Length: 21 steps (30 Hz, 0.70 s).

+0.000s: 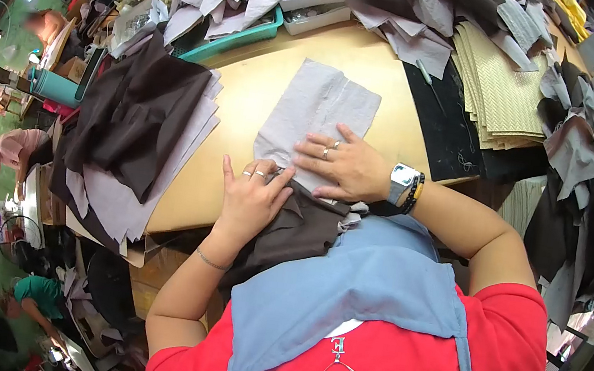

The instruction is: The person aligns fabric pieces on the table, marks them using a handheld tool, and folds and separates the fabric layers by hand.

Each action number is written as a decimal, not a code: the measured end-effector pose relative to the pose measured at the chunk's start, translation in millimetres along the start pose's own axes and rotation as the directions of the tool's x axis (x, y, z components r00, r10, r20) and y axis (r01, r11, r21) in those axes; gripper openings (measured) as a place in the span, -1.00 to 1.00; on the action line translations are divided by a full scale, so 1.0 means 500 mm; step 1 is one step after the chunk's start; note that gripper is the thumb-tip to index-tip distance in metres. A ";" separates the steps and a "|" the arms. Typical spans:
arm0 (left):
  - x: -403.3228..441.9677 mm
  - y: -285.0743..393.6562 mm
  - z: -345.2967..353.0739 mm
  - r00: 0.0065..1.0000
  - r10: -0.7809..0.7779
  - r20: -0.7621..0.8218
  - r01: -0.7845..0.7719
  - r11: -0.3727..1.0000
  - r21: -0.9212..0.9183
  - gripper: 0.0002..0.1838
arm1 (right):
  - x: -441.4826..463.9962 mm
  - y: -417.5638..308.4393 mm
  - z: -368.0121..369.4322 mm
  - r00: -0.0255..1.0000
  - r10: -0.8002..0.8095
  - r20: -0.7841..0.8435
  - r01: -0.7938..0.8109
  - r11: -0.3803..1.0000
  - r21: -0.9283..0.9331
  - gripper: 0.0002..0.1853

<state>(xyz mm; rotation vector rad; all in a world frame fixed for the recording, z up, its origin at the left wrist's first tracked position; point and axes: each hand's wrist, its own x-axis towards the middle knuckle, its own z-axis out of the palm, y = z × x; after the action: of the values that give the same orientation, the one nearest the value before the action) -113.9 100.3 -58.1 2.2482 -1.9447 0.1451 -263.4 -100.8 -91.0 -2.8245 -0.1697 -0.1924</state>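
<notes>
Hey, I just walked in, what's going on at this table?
At a table, a person in a blue apron has the right hand spread on a pale grey cloth. The left hand is at that cloth's near edge, beside some dark brown cloth. A stack of dark and pale pieces lies to the left.

My tan table (242,99) carries a pale grey fabric piece (318,109). A teal tray (242,42) and a brown-topped cloth stack (139,105) rest there too.
</notes>
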 end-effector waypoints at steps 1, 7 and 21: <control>0.001 0.000 -0.002 1.000 0.003 0.006 -0.003 1.000 0.001 -0.59 | -0.003 0.012 -0.009 0.999 0.033 0.013 -0.033 0.999 -0.024 -0.31; -0.003 -0.013 0.013 0.994 0.046 -0.094 -0.055 0.994 -0.095 -0.66 | 0.014 0.150 -0.049 0.928 0.368 -0.062 -0.373 0.907 -0.197 -0.26; 0.123 0.078 -0.221 0.973 0.224 -0.050 -0.219 0.845 -0.487 -0.88 | 0.048 -0.045 0.092 0.951 -0.043 -0.305 0.097 0.981 0.166 -0.39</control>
<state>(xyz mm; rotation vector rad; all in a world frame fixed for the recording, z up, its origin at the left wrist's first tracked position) -139.5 56.0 64.0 1.6982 -1.9620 -0.3034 -237.8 -63.0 -124.1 -2.5723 -0.2076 -0.5887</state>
